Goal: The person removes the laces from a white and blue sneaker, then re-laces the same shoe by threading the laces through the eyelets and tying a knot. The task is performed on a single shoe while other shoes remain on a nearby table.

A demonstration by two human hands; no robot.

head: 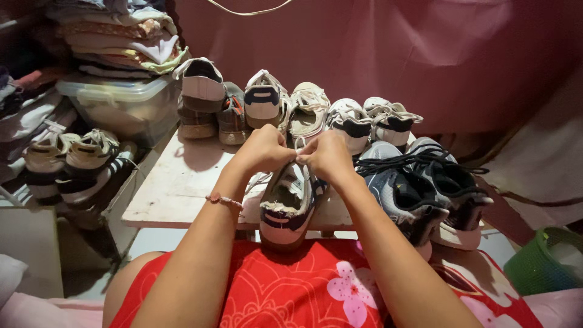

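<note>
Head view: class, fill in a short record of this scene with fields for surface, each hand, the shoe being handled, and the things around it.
surface: white table
left hand: closed, pinching the white lace
right hand: closed, pinching the same lace
shoe: worn white and navy sneaker, heel toward the person, at the table's near edge
beside it: grey sneakers with black laces, to the right
behind: row of shoes along the far edge
left side: plastic box under folded clothes
lower right: green basket

A clear lidded plastic storage box [124, 103] stands at the table's left, under folded clothes.
</note>
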